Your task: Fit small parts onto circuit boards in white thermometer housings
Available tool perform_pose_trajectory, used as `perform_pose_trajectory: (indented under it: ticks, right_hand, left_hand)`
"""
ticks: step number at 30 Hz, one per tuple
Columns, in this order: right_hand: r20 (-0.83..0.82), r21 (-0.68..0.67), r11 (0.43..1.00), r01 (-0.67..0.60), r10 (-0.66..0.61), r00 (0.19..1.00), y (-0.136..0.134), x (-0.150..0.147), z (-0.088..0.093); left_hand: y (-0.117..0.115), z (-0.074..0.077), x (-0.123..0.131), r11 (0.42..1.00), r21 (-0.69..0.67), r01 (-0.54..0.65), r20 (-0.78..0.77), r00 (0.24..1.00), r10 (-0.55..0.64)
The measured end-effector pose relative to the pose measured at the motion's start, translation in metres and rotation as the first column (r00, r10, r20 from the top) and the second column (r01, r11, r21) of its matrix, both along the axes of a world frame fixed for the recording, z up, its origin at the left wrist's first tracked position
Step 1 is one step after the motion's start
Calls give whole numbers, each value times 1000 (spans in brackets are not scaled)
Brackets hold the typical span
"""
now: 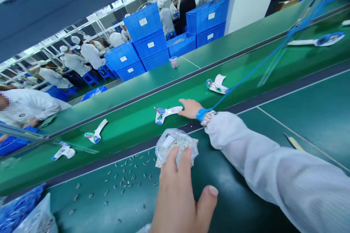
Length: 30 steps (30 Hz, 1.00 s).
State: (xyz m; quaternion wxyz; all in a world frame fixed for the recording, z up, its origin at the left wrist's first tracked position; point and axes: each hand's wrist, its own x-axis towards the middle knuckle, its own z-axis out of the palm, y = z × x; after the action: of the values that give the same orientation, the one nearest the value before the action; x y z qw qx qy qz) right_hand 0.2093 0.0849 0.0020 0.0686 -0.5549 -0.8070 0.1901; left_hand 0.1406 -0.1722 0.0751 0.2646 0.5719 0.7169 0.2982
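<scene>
The right hand (190, 109) is reaching over the green belt (131, 118) to a white casing's (172, 110) handle end; whether its grip is pinching, I cannot tell. The left hand (175, 193), grip spread loose, is overlapping a clear bag (175, 136), apparently sitting beltside on the tabletop (232, 185) for easy reach.

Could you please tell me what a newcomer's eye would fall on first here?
Probably the bright green conveyor belt slanting across the view, carrying white plastic housings. Next, the right hand, blue strap at its wrist, by one housing, and the left hand over a clear plastic bag. Stacked blue crates rise behind.
</scene>
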Motion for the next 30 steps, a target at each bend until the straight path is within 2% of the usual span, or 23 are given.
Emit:
perform_pose_trajectory:
  ticks: [3, 5, 8, 11, 14, 16, 17, 18, 20, 21, 22, 23, 25, 27, 30]
  right_hand:
    - [41, -27, 995, -98, 99, 994, 0, -33, -13]
    - [66, -59, 989, -137, 141, 988, 1, -41, -14]
    - [65, -129, 966, -225, 235, 970, 2, -35, -6]
    - [-2, -161, 920, -356, 360, 933, -6, -18, 15]
    - [-141, -159, 833, -530, 512, 847, -26, 5, 44]
    - [-247, -157, 737, -658, 616, 748, -41, 20, 63]
    - [-304, -161, 668, -726, 666, 681, -49, 27, 71]
    - [-374, -160, 573, -804, 718, 587, -55, 32, 78]
    - [-491, -146, 360, -921, 782, 384, -65, 40, 87]
    - [-523, -135, 275, -952, 797, 304, -68, 42, 90]
    - [-531, -127, 222, -967, 808, 255, -71, 43, 92]
    - [-521, -130, 195, -972, 821, 234, -72, 44, 93]
    - [-502, -143, 165, -976, 838, 215, -72, 44, 94]
    - [-503, -164, 129, -978, 842, 196, -71, 43, 94]
    - [-504, -197, 91, -976, 844, 180, -69, 42, 94]
  left_hand:
    - [0, -3, -4, 999, 50, 12, 36, 999, -14]
    - [0, -2, -9, 998, 66, 11, 30, 999, -13]
    - [1, 6, -18, 994, 111, -2, 36, 999, -2]
    - [3, 15, -29, 971, 195, -140, 69, 989, 129]
    - [8, 18, -38, 896, 195, -398, 195, 911, 362]
    - [12, 16, -44, 833, 120, -540, 328, 813, 481]
    - [13, 14, -46, 822, 74, -564, 392, 774, 496]
    - [14, 13, -48, 834, 33, -551, 445, 755, 481]
    - [14, 11, -50, 906, -18, -423, 506, 777, 374]
    - [14, 12, -50, 947, -33, -320, 512, 808, 291]
    - [13, 14, -49, 978, -47, -205, 503, 841, 200]
    - [12, 16, -48, 994, -61, -92, 489, 865, 110]
    - [11, 20, -45, 990, -103, 99, 495, 868, -35]
    - [11, 24, -43, 965, -161, 208, 545, 834, -88]
    - [13, 24, -45, 923, -238, 302, 594, 797, -108]
